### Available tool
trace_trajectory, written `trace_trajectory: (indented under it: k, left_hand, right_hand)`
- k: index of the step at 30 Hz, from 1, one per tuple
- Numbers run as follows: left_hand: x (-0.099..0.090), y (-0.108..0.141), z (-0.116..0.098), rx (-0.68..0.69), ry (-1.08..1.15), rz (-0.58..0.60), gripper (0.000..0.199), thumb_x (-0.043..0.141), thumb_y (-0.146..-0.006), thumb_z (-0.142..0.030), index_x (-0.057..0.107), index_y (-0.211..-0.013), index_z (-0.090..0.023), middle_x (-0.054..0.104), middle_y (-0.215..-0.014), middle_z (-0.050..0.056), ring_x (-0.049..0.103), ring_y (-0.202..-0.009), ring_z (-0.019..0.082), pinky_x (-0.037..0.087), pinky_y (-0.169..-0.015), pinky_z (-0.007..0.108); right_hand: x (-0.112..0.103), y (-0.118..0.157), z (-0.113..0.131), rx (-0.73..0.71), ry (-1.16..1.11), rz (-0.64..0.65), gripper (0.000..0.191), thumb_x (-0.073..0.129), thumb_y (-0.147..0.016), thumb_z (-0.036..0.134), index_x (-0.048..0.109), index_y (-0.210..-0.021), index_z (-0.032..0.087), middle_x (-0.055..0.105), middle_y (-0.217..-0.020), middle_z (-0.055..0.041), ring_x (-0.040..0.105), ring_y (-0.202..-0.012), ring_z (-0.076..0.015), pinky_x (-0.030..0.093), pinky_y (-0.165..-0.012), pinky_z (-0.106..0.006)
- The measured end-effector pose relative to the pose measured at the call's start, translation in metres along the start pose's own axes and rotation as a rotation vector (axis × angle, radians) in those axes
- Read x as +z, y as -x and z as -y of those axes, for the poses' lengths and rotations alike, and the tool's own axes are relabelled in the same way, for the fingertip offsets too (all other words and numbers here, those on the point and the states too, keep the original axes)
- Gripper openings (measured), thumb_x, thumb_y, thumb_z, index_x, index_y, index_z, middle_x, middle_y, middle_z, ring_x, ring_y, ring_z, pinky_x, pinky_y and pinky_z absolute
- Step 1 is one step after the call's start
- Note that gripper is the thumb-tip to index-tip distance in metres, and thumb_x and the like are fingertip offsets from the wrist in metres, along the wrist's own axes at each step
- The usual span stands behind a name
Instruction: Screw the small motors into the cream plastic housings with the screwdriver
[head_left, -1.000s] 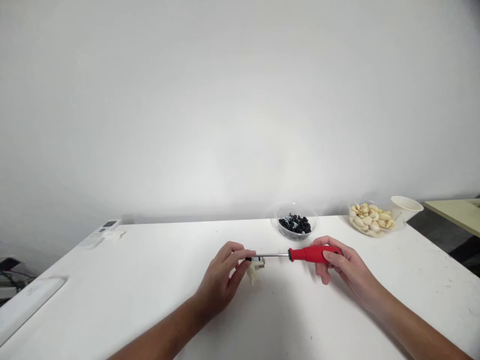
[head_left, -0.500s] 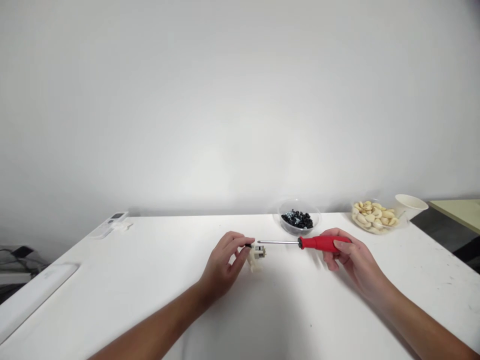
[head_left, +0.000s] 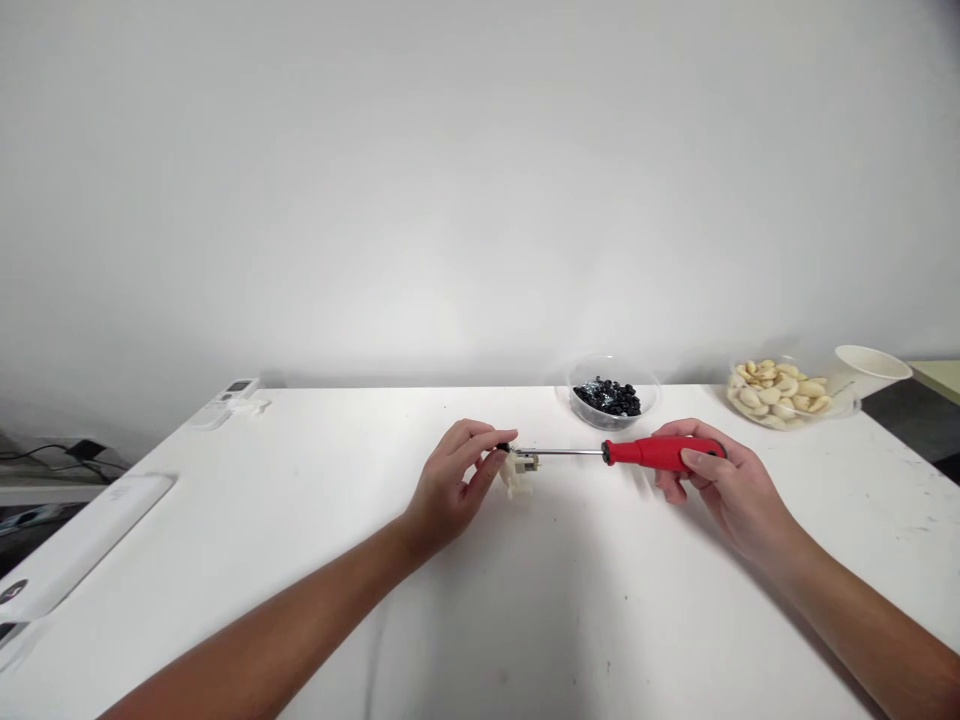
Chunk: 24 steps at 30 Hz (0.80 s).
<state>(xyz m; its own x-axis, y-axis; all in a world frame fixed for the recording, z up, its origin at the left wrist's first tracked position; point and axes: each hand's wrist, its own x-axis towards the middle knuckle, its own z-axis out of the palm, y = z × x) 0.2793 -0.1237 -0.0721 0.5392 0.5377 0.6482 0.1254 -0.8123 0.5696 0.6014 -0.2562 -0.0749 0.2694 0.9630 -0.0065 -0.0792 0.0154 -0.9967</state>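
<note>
In my right hand (head_left: 720,480) is a red-handled screwdriver (head_left: 660,453), held level with its metal shaft pointing left. My left hand (head_left: 465,475) pinches a small cream plastic part with a little motor (head_left: 517,470), just above or on the table; I cannot tell which. A small black piece (head_left: 503,448) sits at the left fingertips, at the top of that part. The screwdriver's tip reaches this spot, and the fingers partly hide where it meets the piece.
Behind the hands stands a clear bowl (head_left: 576,408) of small black parts and silvery screws. At the back right are a clear bowl (head_left: 846,408) of cream oval pieces and a white paper cup (head_left: 870,372). A remote (head_left: 225,403) and a white device (head_left: 90,545) lie left.
The screwdriver's tip has come left up to the black piece at my left fingertips; before, a small gap showed. The whole view has tilted down, so the table sits higher.
</note>
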Motion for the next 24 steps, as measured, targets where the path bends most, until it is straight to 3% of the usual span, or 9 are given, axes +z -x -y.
trace_trajectory:
  k: [12,24]
  left_hand:
    - [0.0,0.001,-0.001,-0.006,0.007,0.022,0.039,0.056,-0.106,-0.01,0.067,-0.138,-0.027,0.066,-0.108,0.007,0.063,-0.097,0.017,0.058,-0.073,0.03]
    - [0.001,0.001,0.0,0.002,0.013,0.025,0.042,0.055,-0.105,-0.008,0.066,-0.141,-0.027,0.064,-0.107,0.006,0.062,-0.095,0.016,0.057,-0.074,0.03]
  right_hand:
    - [-0.011,-0.006,-0.005,-0.034,-0.008,0.024,0.018,0.065,-0.092,0.031,0.07,-0.106,0.02,0.072,-0.067,-0.0057,0.061,-0.056,-0.021,0.049,-0.057,-0.034]
    - [-0.009,-0.003,0.001,-0.001,0.023,0.002,0.019,0.064,-0.092,0.032,0.069,-0.107,0.022,0.07,-0.064,-0.0047,0.06,-0.056,-0.0228,0.049,-0.06,-0.039]
